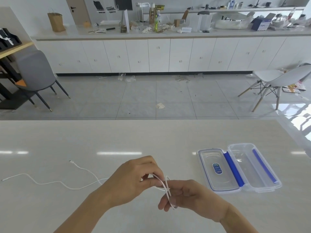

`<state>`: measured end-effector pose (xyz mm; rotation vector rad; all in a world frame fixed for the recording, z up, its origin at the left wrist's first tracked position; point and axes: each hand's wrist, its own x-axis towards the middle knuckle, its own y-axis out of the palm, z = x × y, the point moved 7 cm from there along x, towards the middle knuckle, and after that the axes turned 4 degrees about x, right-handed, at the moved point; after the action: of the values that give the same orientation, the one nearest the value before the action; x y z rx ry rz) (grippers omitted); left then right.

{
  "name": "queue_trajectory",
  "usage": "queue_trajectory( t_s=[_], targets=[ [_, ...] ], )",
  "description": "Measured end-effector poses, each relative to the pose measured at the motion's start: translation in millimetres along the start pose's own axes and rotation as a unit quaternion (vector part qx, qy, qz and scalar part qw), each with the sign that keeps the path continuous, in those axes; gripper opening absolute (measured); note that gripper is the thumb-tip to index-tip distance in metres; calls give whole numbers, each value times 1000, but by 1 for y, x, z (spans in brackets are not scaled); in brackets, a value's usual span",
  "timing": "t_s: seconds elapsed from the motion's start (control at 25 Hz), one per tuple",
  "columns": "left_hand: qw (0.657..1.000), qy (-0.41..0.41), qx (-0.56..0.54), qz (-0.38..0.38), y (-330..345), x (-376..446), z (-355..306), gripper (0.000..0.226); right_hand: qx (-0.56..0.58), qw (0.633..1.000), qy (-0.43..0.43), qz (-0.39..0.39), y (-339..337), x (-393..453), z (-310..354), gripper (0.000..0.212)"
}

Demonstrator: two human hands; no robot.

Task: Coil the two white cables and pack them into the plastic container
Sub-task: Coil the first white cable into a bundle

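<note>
A white cable [50,181] trailed across the table [117,138] into the left hand [133,180], which pinched it — the right hand [186,195] gripped its loops — and the plastic container [252,167] lay open beside its lid [218,170].

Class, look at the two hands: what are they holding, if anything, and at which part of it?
Both hands hold a white cable at its looped end: left hand pinches the loops, right hand has them around its fingers. The rest trails left on the table.
</note>
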<state>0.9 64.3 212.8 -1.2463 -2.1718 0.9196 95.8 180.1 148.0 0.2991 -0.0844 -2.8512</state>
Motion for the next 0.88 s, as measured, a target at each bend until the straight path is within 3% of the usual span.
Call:
queue_trajectory(
  t_s=[0.32, 0.52, 0.6, 0.72, 0.88],
  targets=[
    [991, -33, -113, -63, 1, 11, 15, 15, 43, 999, 7, 2, 6, -2, 0, 37],
    [973, -78, -185, -110, 10, 11, 37, 15, 145, 987, -19, -72, -4, -4, 2, 31],
    [962, -94, -234, -106, 19, 12, 42, 6, 165, 984, -25, -66, -4, -4, 4, 29],
    [949, -105, -286, -82, 38, 12, 45, 14, 192, 979, -40, -52, -2, -3, 8, 31],
    [942, -132, -302, -66, 66, 9, 48, 23, 226, 965, -86, -101, -10, 2, 17, 37]
  ],
)
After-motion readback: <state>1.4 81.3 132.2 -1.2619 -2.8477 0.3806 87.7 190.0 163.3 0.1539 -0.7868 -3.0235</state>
